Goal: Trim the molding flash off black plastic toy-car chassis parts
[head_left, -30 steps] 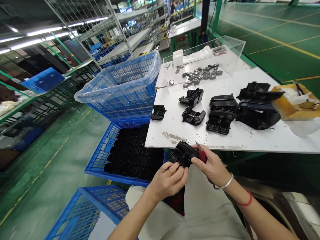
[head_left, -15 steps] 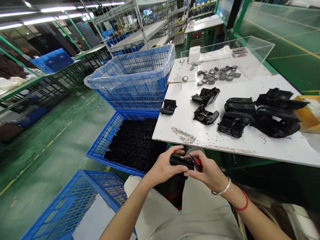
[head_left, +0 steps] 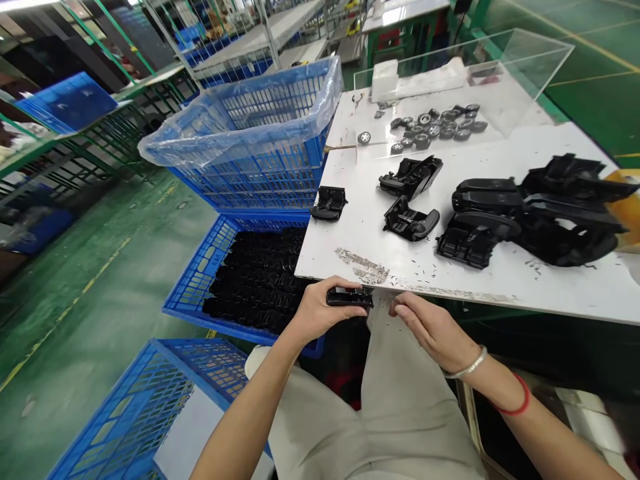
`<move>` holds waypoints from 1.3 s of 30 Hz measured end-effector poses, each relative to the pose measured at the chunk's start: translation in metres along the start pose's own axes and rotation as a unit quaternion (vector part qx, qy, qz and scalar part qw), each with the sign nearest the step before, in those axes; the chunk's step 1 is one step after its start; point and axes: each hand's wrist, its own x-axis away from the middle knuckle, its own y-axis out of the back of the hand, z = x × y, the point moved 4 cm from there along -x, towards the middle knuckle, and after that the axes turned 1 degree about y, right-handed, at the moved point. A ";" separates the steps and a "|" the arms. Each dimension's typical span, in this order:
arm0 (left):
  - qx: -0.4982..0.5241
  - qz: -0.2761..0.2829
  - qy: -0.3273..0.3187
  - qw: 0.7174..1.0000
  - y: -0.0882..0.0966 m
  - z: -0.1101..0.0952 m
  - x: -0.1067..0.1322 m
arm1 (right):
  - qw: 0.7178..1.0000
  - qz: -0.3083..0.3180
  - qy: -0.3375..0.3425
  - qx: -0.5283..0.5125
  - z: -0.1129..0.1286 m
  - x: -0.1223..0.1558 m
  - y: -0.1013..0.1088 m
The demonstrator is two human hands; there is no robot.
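My left hand [head_left: 315, 313] is closed on a small black plastic part [head_left: 350, 297], held flat just below the front edge of the white table [head_left: 380, 220]. My right hand [head_left: 430, 328] is a short way to the right of the part and not touching it. Its fingers are curled inward over my lap, and what they hold, if anything, is hidden. On the table lie more black moulded parts: a small one [head_left: 329, 203] by the left edge, two [head_left: 411, 200] in the middle and a large pile [head_left: 540, 210] at the right.
A clear acrylic box [head_left: 525, 63] at the table's back holds several small wheels [head_left: 430, 127]. Left of the table, a blue crate lined with plastic film [head_left: 250, 143] sits above a blue crate of black parts [head_left: 260, 280]. Another blue crate [head_left: 145, 413] stands by my left knee.
My hands have come apart: the left keeps the black part and has moved up toward the table edge. The right has drawn away, and the red-handled tool it held no longer shows.
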 end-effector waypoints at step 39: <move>-0.066 0.033 -0.093 0.993 0.001 0.021 -0.015 | 0.965 0.021 0.056 0.254 -0.012 -0.025 -0.030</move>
